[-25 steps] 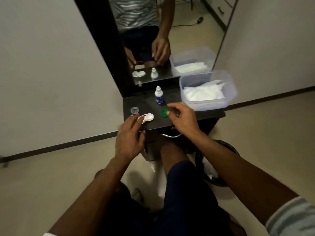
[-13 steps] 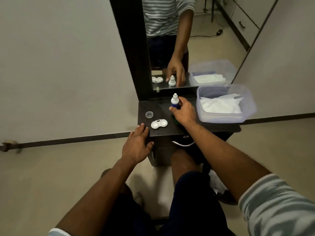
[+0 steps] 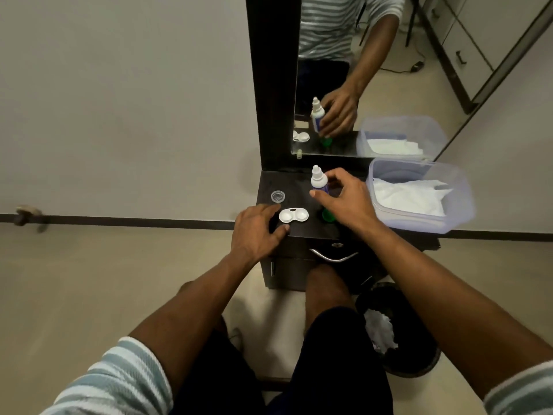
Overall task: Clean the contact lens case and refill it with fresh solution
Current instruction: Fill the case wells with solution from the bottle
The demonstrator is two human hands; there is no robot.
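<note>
No writing can be read on the bottle [image 3: 319,181]: a small white plastic dropper with a blue label, upright at centre frame, grasped by the right hand [image 3: 344,199]. The left hand [image 3: 257,232] lies flat and released on the dark glossy top [image 3: 287,181], just left of the white, twin-cup case [image 3: 293,216]. A clear round cap [image 3: 278,196] sits above it; a green cap [image 3: 328,216] peeks below the right hand. At right, a translucent tub [image 3: 460,199] holds white tissue [image 3: 410,197].

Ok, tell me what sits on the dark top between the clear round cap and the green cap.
In the head view, the open white lens case lies between the clear cap and the green cap, apart from both.
</note>
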